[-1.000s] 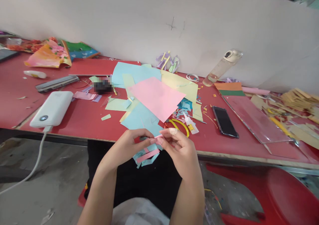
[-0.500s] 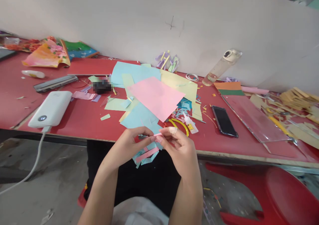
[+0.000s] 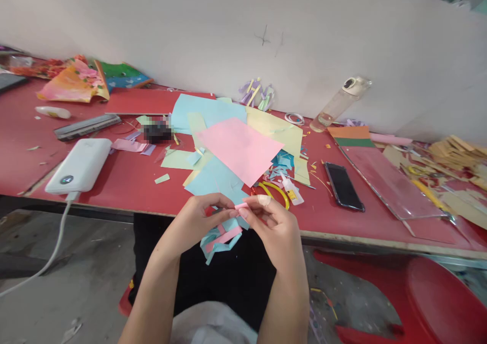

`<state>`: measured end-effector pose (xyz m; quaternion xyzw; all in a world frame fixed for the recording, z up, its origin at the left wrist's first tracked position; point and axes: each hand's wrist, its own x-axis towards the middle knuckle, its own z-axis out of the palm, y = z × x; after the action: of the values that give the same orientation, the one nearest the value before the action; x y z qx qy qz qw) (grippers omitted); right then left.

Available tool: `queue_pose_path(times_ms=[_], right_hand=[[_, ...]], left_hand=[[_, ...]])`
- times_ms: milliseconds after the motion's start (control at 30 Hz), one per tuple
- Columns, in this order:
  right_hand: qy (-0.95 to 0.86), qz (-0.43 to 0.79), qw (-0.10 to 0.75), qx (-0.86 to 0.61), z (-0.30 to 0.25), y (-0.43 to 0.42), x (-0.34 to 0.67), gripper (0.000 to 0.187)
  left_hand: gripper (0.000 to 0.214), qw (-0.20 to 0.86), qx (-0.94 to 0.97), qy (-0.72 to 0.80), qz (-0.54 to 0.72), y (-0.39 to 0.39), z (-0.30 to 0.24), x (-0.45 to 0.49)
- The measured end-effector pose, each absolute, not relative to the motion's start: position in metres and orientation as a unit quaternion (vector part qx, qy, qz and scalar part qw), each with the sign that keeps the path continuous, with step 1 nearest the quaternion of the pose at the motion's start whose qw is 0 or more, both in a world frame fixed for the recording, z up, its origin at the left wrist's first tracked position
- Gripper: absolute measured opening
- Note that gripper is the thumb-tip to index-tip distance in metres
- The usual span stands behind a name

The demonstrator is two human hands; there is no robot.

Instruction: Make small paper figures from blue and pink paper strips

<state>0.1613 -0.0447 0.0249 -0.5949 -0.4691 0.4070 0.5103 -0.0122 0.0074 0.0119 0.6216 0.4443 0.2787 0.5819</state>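
red tabletop [image 3: 125, 184], left hand [image 3: 200, 213] and right hand [image 3: 276, 222] pinching small pink paper strip [image 3: 241, 206], light-blue paper strips [image 3: 230, 225] below, large pink paper sheet [image 3: 240, 147] beyond

2 hands [image 3: 200, 214] are showing | also showing: 1 large flat pink sheet [image 3: 241, 148] | 1 power bank [image 3: 81, 164] | 1 tall clear bottle [image 3: 335, 108] | 1 white cable coil [image 3: 294, 123]

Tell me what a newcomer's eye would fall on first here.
Probably the large pink sheet, lying over other pastel sheets near the middle of the red table. Next, at the near edge, the left hand and right hand pinch a small pink paper strip, with a cluster of blue and pink strips just below. Off to the left, the white power bank also stands out.
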Motion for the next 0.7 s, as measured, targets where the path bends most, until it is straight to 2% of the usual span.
queue_pose_path(times_ms=[200, 467, 700], right_hand=[[-0.475, 0.412, 0.497, -0.598, 0.025, -0.046, 0.163, 0.016], [-0.472, 0.437, 0.492, -0.587, 0.02, -0.046, 0.169, 0.032], [-0.515, 0.372, 0.524, -0.568, 0.019, -0.046, 0.171, 0.01]], left_hand=[[0.026, 0.584, 0.619, 0.446, 0.277, 0.007, 0.013, -0.013], [0.023, 0.594, 0.609, 0.424, 0.31, 0.007, 0.014, -0.013], [0.023, 0.591, 0.603, 0.431, 0.318, 0.007, 0.015, -0.014]])
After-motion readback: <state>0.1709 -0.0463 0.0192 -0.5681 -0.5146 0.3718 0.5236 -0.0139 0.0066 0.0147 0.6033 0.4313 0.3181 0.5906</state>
